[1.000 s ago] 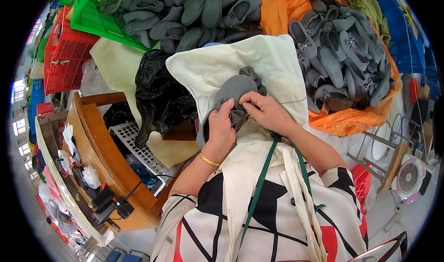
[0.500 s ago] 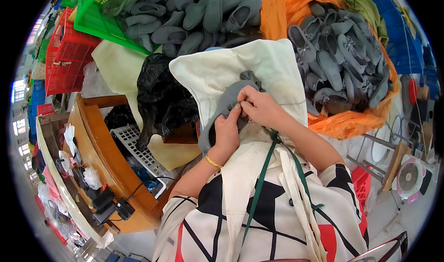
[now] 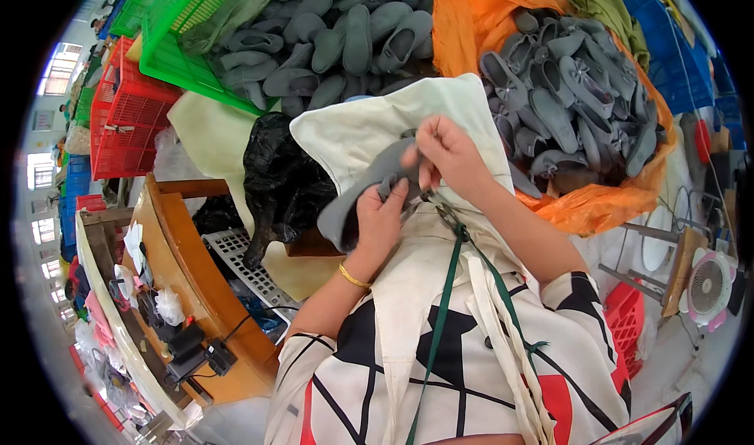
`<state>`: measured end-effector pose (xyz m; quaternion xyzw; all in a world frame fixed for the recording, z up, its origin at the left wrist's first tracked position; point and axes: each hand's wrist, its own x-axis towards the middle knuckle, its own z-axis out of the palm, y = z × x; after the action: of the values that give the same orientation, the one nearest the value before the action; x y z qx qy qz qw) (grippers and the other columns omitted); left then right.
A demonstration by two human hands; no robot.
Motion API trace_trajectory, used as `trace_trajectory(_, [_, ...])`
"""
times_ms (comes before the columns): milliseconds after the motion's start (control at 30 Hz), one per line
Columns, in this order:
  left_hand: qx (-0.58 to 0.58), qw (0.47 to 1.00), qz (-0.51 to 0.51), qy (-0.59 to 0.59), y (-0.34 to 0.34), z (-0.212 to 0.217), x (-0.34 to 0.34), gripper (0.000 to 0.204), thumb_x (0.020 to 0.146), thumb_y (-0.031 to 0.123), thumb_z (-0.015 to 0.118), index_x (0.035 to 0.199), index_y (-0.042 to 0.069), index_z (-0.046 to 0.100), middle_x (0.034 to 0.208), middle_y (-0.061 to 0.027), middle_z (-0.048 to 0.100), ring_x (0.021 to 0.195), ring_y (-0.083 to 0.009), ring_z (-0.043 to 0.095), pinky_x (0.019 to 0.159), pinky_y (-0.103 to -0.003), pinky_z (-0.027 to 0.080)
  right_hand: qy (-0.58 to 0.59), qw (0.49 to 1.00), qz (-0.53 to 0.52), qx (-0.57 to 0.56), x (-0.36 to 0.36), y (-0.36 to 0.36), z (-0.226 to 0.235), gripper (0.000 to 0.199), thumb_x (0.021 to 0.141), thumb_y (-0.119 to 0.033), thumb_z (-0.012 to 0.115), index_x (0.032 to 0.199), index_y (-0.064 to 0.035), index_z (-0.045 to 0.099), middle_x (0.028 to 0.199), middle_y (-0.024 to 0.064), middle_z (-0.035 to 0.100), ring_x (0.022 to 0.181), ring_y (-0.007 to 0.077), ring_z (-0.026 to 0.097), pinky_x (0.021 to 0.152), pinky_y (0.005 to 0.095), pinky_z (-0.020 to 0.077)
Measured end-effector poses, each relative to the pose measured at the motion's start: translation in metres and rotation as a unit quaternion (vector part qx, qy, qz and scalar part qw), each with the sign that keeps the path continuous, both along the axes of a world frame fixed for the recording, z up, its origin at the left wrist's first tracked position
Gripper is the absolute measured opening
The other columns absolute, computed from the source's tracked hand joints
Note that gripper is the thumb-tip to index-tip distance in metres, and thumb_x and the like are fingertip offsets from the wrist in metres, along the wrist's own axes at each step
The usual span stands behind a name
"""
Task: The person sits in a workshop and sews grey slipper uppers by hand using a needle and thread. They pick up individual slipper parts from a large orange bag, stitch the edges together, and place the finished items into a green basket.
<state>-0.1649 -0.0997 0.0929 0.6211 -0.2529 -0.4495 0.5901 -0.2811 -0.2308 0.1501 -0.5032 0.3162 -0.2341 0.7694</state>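
A grey fabric shoe (image 3: 345, 213) lies tilted over the white cloth (image 3: 463, 103) on my lap. My left hand (image 3: 382, 213) is closed on it, thumb pressed beside a small grey bow (image 3: 387, 184). My right hand (image 3: 448, 156) is raised just right of the shoe, its fingers drawn together in a pinch and slightly blurred. Whatever sits between those fingertips is too small to make out. Beneath the right hand, a small metal tool, apparently snips (image 3: 446, 213), hangs at the end of a green cord (image 3: 449, 288).
A green crate (image 3: 206, 82) of grey shoes stands at the far left, with a red crate (image 3: 129, 119) beside it. To the right, an orange sack (image 3: 585, 213) holds more shoes. Black plastic (image 3: 275, 166) and a wooden desk (image 3: 208, 288) are at the left; a fan (image 3: 707, 288) stands right.
My right hand has lifted off the bow and moved slightly right and up. The shoe, with my left hand on it, has shifted left and tilted. The metal tool has come into sight.
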Motion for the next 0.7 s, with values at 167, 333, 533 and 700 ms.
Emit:
trace_trajectory(167, [-0.01,0.95,-0.101,-0.296,-0.033,0.024,0.052,0.026,0.09,0.02,0.071,0.081,-0.003,0.059,0.065,-0.012,0.057,0.059,-0.0169,0.049,0.057,-0.032,0.043,-0.033,0.999,-0.029,-0.019,-0.088,-0.023,0.005,0.006,0.098,-0.014,0.056,0.097,-0.0074,0.056,0.071,-0.0011,0.057,0.055,0.0062,0.054,0.046,0.0217,0.0428])
trace_trajectory(333, [0.03,0.903,-0.19,-0.385,-0.066,0.04,0.083,0.027,0.086,0.021,0.07,0.087,-0.003,0.059,0.074,-0.0224,0.06,0.067,-0.0382,0.056,0.063,-0.039,0.046,-0.259,0.86,-0.432,0.079,-0.285,-0.116,0.019,0.009,0.093,0.005,0.053,0.094,-0.0042,0.051,0.067,-0.0019,0.041,0.056,0.0084,0.04,0.054,0.0214,0.0434])
trace_trajectory(533, [0.035,0.837,-0.341,-0.427,-0.107,0.056,0.069,0.026,0.085,0.02,0.07,0.09,-0.003,0.06,0.08,-0.0225,0.062,0.075,-0.0397,0.059,0.067,-0.042,0.047,-0.061,0.571,-0.814,-0.091,-0.629,-0.095,-0.005,0.011,0.093,-0.003,0.051,0.082,-0.0007,0.051,0.069,0.0063,0.05,0.064,0.0208,0.055,0.093,0.0465,0.0529])
trace_trajectory(700, [0.04,0.732,-0.506,-0.455,-0.126,0.043,0.039,0.025,0.086,0.02,0.069,0.097,-0.001,0.063,0.085,-0.0195,0.064,0.08,-0.0363,0.06,0.071,-0.041,0.048,0.004,0.541,-0.806,-0.241,-0.691,-0.033,-0.017,0.012,0.092,-0.009,0.054,0.081,-0.005,0.056,0.076,0.0058,0.054,0.072,0.0229,0.057,0.076,0.0433,0.0541])
